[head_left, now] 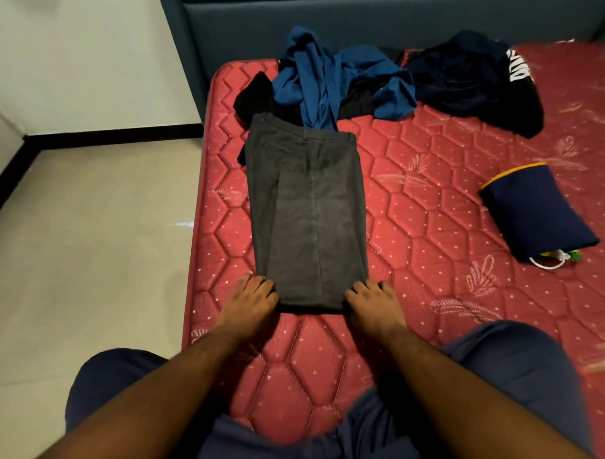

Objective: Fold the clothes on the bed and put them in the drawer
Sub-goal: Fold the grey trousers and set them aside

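Reaching forward, I curl my left hand (252,298) and right hand (374,304) onto the grey trousers' (307,212) near corners, fingers gripping the fold.

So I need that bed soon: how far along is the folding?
Early. The grey trousers lie flat, partly folded lengthwise, with the left hand and right hand gripping their near end for the next fold. The blue shirt, a black garment and the navy top still lie crumpled by the headboard. No drawer is in view.
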